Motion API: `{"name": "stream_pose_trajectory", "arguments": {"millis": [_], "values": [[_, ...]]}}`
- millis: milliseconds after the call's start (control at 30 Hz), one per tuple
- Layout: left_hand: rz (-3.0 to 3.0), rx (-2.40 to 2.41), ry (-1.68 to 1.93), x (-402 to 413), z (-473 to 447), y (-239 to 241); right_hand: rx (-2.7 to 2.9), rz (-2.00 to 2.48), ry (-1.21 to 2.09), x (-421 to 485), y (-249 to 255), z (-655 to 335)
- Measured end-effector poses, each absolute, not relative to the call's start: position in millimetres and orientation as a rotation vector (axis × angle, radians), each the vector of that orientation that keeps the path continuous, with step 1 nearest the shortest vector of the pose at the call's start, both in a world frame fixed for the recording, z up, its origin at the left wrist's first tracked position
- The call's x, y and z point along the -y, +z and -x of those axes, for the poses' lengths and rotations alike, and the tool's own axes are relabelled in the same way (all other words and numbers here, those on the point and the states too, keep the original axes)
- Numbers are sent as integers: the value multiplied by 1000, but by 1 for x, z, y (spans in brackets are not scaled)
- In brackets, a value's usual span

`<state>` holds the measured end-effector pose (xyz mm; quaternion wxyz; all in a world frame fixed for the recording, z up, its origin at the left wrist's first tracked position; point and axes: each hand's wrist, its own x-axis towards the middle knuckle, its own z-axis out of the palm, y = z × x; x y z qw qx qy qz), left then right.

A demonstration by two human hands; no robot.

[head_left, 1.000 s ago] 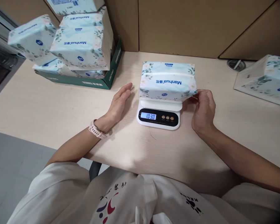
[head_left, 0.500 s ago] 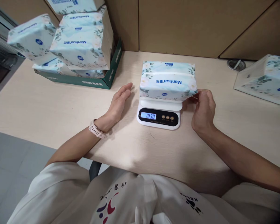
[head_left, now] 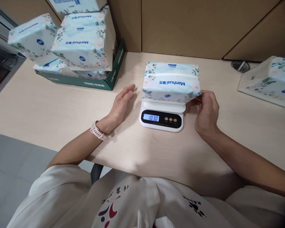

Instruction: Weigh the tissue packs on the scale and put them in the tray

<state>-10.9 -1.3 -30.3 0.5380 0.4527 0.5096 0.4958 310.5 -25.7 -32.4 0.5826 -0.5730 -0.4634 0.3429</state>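
Note:
A pack of tissues in pale blue floral wrap lies on the plate of a white kitchen scale, whose lit display reads 103.0. To the left of the scale, my left hand rests on its edge on the table, open, fingers stretched and apart from the pack. My right hand is at the pack's lower right corner, open with its fingers loosely bent. Its fingertips are partly hidden by the corner, and whether they touch it is unclear.
A green carton at the back left holds several stacked tissue packs. Another tissue pack stands at the right. Brown panels close off the table's back, with a round cable hole near them.

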Motion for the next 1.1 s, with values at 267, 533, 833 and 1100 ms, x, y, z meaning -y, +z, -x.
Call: {"name": "stream_pose_trajectory", "arguments": {"millis": [267, 533, 833, 1100], "values": [[-1079, -1224, 1184, 2, 8, -29, 1072, 1340, 809, 25, -31, -309], [-1085, -1244, 1171, 2, 7, -25, 1069, 1343, 803, 24, -31, -308], [-1117, -1159, 1170, -3, 12, -33, 1080, 1346, 815, 22, -35, -310], [-1133, -1177, 1174, -3, 11, -24, 1124, 1331, 795, 21, -39, -312]]}}
